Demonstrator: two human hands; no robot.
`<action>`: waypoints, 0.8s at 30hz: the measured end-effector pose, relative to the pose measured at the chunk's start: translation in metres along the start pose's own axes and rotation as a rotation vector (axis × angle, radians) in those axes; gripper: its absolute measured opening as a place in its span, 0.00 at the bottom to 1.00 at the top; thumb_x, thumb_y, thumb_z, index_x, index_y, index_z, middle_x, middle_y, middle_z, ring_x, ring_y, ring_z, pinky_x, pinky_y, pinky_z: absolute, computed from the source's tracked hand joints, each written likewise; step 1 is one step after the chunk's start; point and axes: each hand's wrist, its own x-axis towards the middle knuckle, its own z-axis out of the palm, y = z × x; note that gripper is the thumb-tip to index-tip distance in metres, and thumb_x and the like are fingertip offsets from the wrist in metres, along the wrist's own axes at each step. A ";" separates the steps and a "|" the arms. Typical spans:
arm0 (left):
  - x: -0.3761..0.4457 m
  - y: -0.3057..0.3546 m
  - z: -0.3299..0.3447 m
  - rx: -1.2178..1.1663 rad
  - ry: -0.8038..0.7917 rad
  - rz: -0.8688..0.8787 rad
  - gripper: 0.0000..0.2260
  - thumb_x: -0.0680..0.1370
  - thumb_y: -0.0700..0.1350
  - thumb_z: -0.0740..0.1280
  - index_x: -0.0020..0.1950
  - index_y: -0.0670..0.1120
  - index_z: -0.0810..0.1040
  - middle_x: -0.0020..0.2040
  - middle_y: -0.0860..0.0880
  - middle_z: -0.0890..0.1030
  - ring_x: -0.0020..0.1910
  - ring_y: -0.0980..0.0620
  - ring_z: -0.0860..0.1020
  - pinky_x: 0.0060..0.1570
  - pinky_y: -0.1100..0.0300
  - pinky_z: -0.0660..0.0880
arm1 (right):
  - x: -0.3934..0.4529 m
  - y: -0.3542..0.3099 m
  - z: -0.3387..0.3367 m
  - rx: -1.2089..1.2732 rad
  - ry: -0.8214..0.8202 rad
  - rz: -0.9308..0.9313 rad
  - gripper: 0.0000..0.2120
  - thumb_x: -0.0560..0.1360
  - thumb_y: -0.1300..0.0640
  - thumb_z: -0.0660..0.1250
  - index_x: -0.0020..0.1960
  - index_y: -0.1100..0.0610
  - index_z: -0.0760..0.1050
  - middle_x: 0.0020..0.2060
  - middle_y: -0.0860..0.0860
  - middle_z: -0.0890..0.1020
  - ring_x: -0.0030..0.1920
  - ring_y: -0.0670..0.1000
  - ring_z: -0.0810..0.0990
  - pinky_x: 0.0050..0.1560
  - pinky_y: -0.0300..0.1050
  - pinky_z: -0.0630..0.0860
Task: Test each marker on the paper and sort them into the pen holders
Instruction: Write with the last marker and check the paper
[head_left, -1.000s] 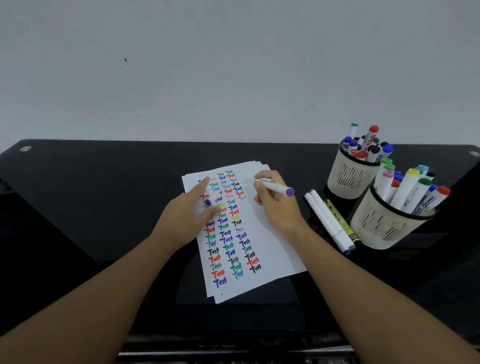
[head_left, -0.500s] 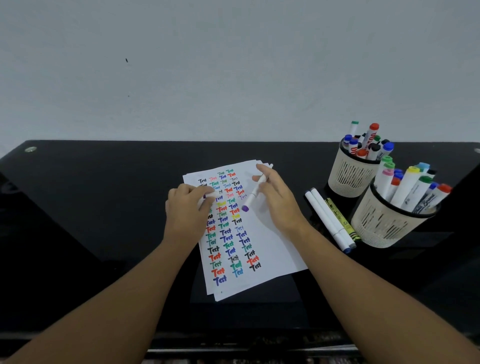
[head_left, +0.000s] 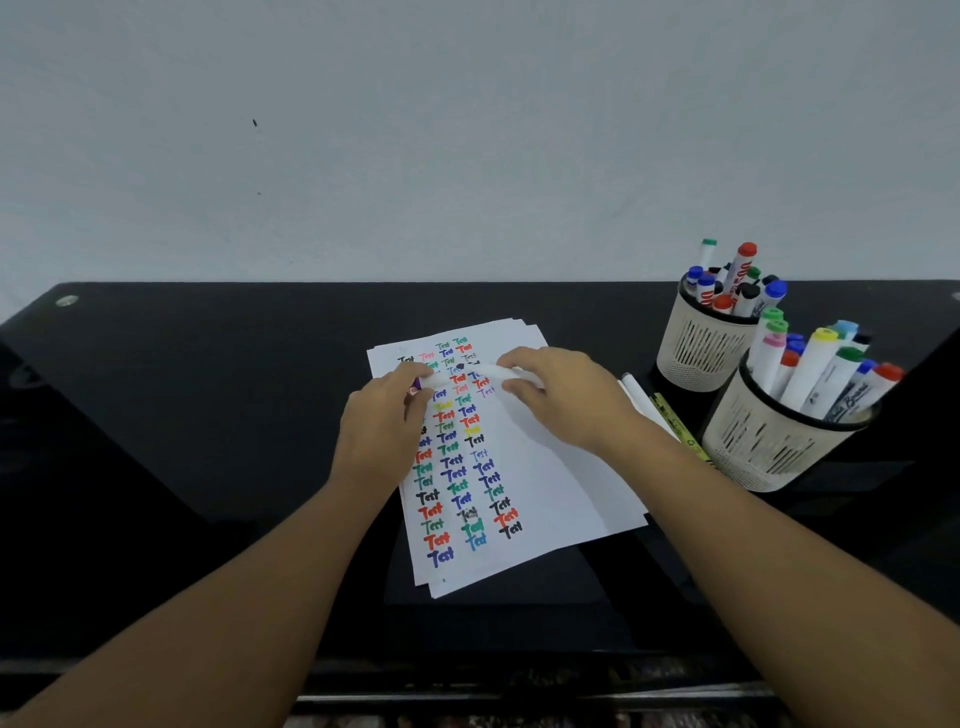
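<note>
While your right hand (head_left: 558, 395) curls around one end of a white marker (head_left: 467, 375), thumb below and fingers above the barrel, your left hand (head_left: 382, 421) pinches the other end, where a bit of purple shows between the fingertips. The marker lies nearly level between your hands, blurred, just above the upper part of the paper (head_left: 545, 483); you cannot tell from this view whether its cap is on or off. Neither hand is spread wide: both are closed snugly on the barrel.

The paper is a small stack of white sheets lying on the black table (head_left: 208, 415), its left half filled with columns of the word "Test" in black, red, green, blue, yellow and pale purple. Your left hand covers part of the leftmost column.

To your right, just beside the sheets, a white marker on the table (head_left: 638, 392) and a yellow-green marker (head_left: 675, 418) lie side by side, largely hidden behind your right wrist and forearm. Past them stand two cream pen holders with dark rims. The far pen holder (head_left: 698, 348) is packed with markers capped in red, blue, black and green. The near pen holder (head_left: 763, 447) stands in front of it, almost touching, and holds larger markers with green, pink, yellow, blue and red caps, all leaning to the right. Behind the table rises a plain pale wall (head_left: 467, 130).
</note>
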 end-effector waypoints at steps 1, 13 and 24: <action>0.000 0.000 0.000 0.009 0.001 0.008 0.13 0.84 0.51 0.63 0.68 0.52 0.76 0.57 0.51 0.82 0.49 0.56 0.78 0.56 0.50 0.78 | 0.000 0.000 0.000 -0.054 -0.002 -0.025 0.15 0.84 0.45 0.62 0.70 0.42 0.74 0.56 0.47 0.82 0.52 0.50 0.80 0.52 0.53 0.81; -0.001 -0.004 0.003 0.055 -0.012 0.165 0.12 0.84 0.53 0.62 0.66 0.55 0.77 0.49 0.55 0.82 0.43 0.57 0.78 0.54 0.52 0.77 | 0.002 0.001 0.008 -0.161 -0.032 -0.128 0.17 0.85 0.44 0.59 0.73 0.40 0.72 0.55 0.46 0.81 0.53 0.50 0.79 0.55 0.51 0.75; -0.004 -0.002 0.002 0.089 -0.053 0.269 0.13 0.84 0.51 0.63 0.68 0.54 0.77 0.51 0.53 0.84 0.46 0.55 0.79 0.55 0.51 0.77 | 0.001 -0.006 0.010 -0.225 -0.044 -0.284 0.16 0.85 0.45 0.58 0.72 0.44 0.70 0.57 0.45 0.81 0.49 0.49 0.79 0.51 0.47 0.71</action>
